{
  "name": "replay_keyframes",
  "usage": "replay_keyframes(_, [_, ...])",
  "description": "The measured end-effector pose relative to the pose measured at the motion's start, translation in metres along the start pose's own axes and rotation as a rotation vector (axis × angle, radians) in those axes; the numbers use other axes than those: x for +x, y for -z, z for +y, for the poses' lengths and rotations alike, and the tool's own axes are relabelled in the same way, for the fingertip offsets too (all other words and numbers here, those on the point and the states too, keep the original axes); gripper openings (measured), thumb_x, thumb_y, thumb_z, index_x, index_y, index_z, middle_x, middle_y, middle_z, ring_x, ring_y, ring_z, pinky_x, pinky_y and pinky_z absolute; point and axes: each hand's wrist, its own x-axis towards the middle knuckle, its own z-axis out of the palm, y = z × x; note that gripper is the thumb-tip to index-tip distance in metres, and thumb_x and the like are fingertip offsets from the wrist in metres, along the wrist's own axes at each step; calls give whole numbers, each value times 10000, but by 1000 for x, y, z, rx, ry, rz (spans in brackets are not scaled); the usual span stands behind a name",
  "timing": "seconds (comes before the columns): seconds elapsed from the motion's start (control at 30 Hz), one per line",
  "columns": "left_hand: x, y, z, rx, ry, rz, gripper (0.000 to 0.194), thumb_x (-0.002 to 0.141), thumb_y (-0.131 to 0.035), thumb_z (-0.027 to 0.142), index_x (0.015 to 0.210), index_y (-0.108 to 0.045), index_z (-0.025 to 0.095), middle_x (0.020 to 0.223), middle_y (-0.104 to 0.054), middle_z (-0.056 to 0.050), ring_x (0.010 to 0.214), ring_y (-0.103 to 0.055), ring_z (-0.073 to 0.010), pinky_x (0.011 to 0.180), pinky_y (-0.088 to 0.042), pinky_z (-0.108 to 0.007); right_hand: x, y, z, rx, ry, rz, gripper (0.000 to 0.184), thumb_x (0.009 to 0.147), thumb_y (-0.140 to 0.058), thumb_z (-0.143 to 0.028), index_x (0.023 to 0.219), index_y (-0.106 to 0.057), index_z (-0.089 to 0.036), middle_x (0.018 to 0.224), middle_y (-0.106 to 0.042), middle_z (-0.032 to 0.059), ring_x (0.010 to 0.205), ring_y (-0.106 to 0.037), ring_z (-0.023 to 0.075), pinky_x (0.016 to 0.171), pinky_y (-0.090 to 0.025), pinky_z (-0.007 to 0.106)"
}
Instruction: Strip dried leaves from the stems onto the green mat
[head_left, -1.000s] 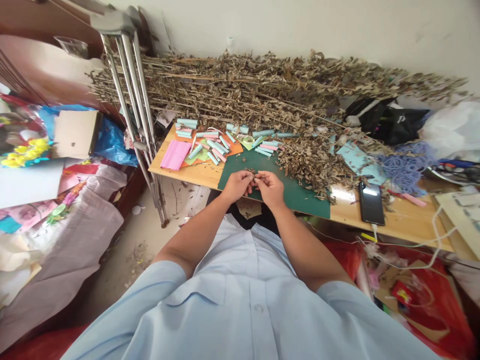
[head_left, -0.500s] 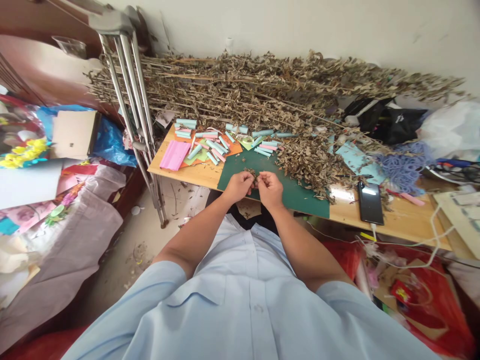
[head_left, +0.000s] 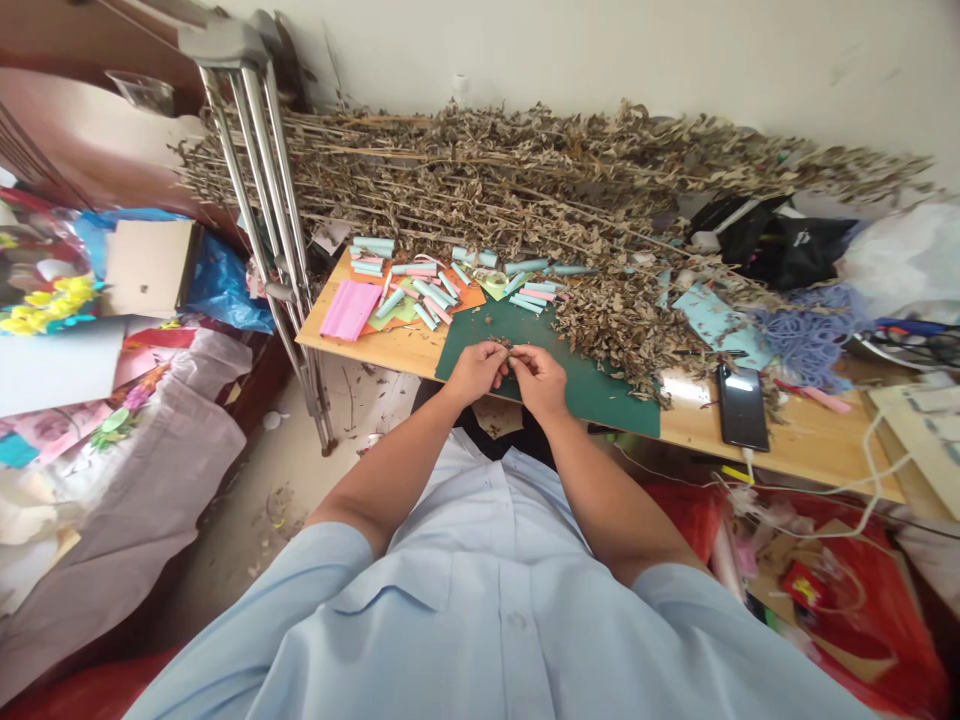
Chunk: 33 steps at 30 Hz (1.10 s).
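My left hand (head_left: 478, 371) and my right hand (head_left: 540, 379) meet at the front edge of a green mat (head_left: 600, 398), fingertips pinched together. Between them is a small bit of dried leaf, mostly hidden by the fingers. Both hands are closed on it. Just right of my hands, a heap of loose dried leaves (head_left: 615, 325) covers part of the mat. Beyond the mat lie rolled blue and pink paper tubes (head_left: 529, 297) and more tubes (head_left: 431, 295) on coloured sheets. A folded pink paper (head_left: 350, 309) rests at the table's left.
Long dried leafy stalks (head_left: 450, 170) stretch along the wall. Metal crutches (head_left: 262, 200) stand at the table's left end. To the right are a black phone (head_left: 741, 405) with a white cable, purple yarn (head_left: 810, 335) and a blue sheet (head_left: 724, 322). A red bag (head_left: 892, 610) sits below.
My right fingers have moved slightly left and closed in against my left fingertips, covering more of the leaf bit. The surrounding things look the same.
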Motion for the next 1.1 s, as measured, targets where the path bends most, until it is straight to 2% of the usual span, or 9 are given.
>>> replay_keyframes(0.2, [1, 0, -4, 89, -64, -15, 229, 922, -533, 272, 729, -577, 157, 619, -589, 17, 451, -509, -58, 459, -364, -189, -4, -2, 1, -85, 64, 25, 233, 899, -623, -347, 1081, -710, -231, 981, -734, 58, 822, -683, 189, 828, -567, 363])
replay_keyframes(0.33, [2, 0, -7, 101, -86, -8, 201, 918, -531, 267, 760, -587, 156, 635, -596, 17, 456, -516, -60, 466, -376, -191, -2, -3, 2, -18, -46, 60, 269, 897, -609, -381, 1101, -677, -218, 930, -722, 46, 757, -685, 181, 755, -575, 344])
replay_keyframes(0.43, [3, 1, -9, 78, -88, -2, 217, 926, -546, 315, 788, -600, 156, 653, -600, 14, 462, -515, -58, 466, -373, -189, 1, -3, 2, 35, -110, 128, 245, 876, -623, -389, 1034, -673, -209, 874, -712, 38, 691, -670, 177, 688, -572, 335])
replay_keyframes(0.57, [2, 3, -12, -25, -82, -33, 233, 913, -601, 379, 871, -631, 152, 696, -605, 5, 476, -508, -52, 464, -366, -183, 3, -2, 3, -56, -63, 156, 155, 835, -666, -359, 897, -687, -219, 848, -695, 37, 714, -654, 186, 720, -567, 348])
replay_keyframes(0.73, [3, 9, -12, -267, 55, -67, 384, 941, -548, 502, 1019, -650, 140, 727, -616, -29, 481, -533, -67, 415, -292, -181, 4, -1, 1, -66, -42, 95, 162, 867, -629, -359, 889, -718, -226, 942, -705, 53, 689, -648, 174, 704, -568, 346])
replay_keyframes(0.9, [9, 9, -18, -274, 63, -68, 212, 884, -618, 280, 1014, -669, 121, 737, -635, -23, 485, -540, -60, 424, -322, -174, 2, 1, 0, -72, -26, 55, 166, 872, -631, -351, 915, -742, -235, 925, -716, 45, 698, -653, 178, 712, -577, 358])
replay_keyframes(1.03, [10, 6, -22, -203, 17, -46, 174, 875, -604, 210, 995, -677, 106, 768, -670, -43, 508, -564, -65, 435, -367, -182, 2, 2, 1, -71, 44, 65, 165, 879, -612, -307, 902, -763, -245, 1079, -707, 72, 925, -685, 217, 832, -593, 401])
replay_keyframes(1.1, [9, 6, -21, -189, -10, -41, 161, 876, -613, 213, 988, -662, 109, 783, -679, -46, 520, -583, -70, 444, -386, -183, 2, 2, 0, -72, 39, 70, 178, 887, -610, -319, 923, -769, -247, 1109, -704, 77, 964, -684, 226, 857, -594, 415])
